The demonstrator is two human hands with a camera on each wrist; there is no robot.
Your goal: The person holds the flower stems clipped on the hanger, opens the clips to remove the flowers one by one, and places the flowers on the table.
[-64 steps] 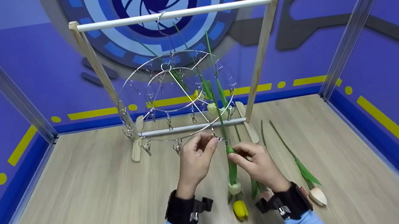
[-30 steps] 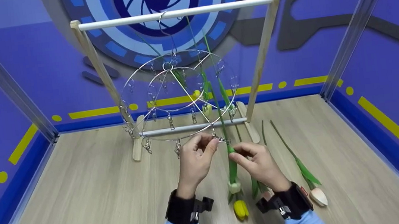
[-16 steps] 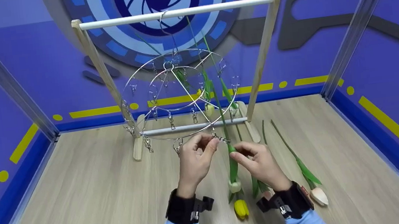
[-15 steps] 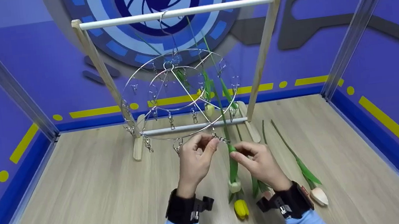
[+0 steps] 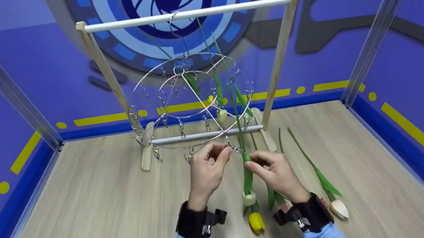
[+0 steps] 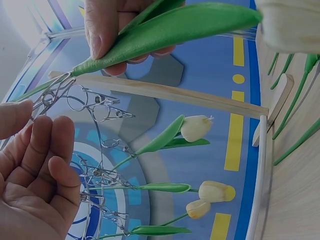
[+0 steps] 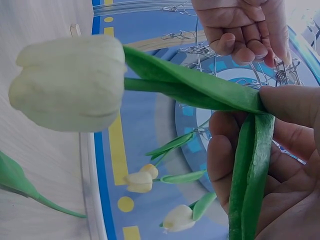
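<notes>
Blue walls with yellow stripes close in a pale wooden floor (image 5: pixel 87 213), where a wooden rack (image 5: pixel 184 15) stands at the far side with a round wire clip hanger (image 5: pixel 190 101) hung from its top bar. At the hanger's near rim the left hand (image 5: pixel 207 171) pinches a small metal clip (image 5: pixel 234 147) between thumb and fingertips. Just to its right, the right hand (image 5: pixel 276 173) pinches the stem of a white tulip (image 5: pixel 249 197), bloom hanging down. To do this well, I judge the clip should be squeezed wide and held steady while the stem slides fully between its teeth. No containers show; three tulips already hang from far clips (image 6: pixel 200 127), and others lie on the floor at near right (image 5: pixel 335 206).
</notes>
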